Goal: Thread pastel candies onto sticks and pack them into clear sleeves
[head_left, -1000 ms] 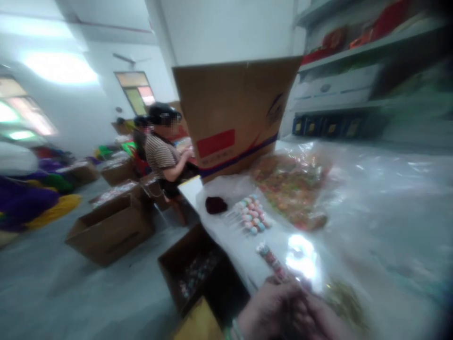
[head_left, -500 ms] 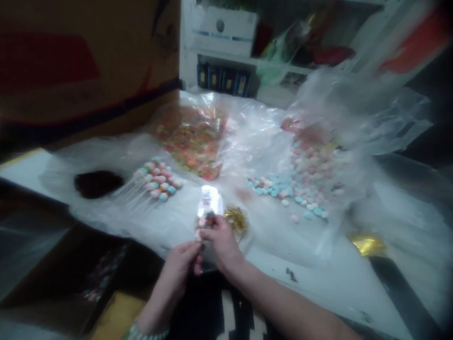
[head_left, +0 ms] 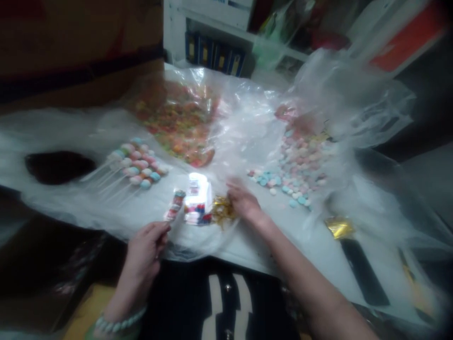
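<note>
Pinched in my left hand [head_left: 148, 243] is the lower end of a small wrapped candy pack [head_left: 175, 204], tilted upward. My right hand [head_left: 242, 198] hovers beside a pile of gold twist ties [head_left: 222, 210]; its fingertips are smeared by motion, so I cannot tell what they hold. Between the hands lies a stack of shiny printed wrappers [head_left: 197, 198]. Rows of candy skewers [head_left: 141, 163] with pastel pieces on white sticks rest to the left. Loose pastel candies [head_left: 297, 184] spread over clear plastic on the right.
A clear bag of orange and green candies [head_left: 184, 123] lies at the back. Behind it stand a large carton [head_left: 81, 61] and a shelf with blue boxes [head_left: 214, 54]. A gold packet [head_left: 339, 228] sits by a black strip [head_left: 364, 271] at right.
My hands have moved apart: the left went left with the candy pack, the right went up and right beside the twist ties. The camera view has shifted, showing more of the table's front right.
</note>
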Demonstrator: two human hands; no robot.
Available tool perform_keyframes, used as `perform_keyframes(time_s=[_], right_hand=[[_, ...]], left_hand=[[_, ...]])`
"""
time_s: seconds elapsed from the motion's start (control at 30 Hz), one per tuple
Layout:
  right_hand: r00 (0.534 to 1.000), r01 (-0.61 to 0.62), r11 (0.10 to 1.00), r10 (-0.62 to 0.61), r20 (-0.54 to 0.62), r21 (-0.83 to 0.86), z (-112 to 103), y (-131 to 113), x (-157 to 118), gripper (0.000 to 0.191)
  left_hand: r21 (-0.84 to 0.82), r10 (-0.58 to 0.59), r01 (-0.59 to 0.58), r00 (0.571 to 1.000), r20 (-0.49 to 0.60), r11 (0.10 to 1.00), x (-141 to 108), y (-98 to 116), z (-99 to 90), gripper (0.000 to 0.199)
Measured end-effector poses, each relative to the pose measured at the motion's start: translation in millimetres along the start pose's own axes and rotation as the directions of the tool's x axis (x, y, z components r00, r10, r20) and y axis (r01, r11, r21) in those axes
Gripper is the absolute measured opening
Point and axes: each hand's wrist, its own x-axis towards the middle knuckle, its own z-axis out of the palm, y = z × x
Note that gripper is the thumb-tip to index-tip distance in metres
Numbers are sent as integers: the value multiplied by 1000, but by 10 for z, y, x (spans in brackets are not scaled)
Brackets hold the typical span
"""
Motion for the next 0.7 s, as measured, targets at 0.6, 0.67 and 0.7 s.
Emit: perform_keyframes(time_s=[0.6, 0.67, 0.7], right_hand=[[916, 303, 881, -165, -366, 362, 132, -445, -429, 18], [827, 440, 894, -366, -427, 86, 186, -665, -529, 18], [787, 459, 888, -421, -452, -28, 211, -747, -563, 20]], left_hand=[[-4, -163, 167, 968, 189, 986, -85, -56, 525, 35], [-9, -156, 161, 965, 209, 987, -117, -93, 607, 37], [-19, -144, 151, 966, 214, 988, -129, -114, 633, 39]])
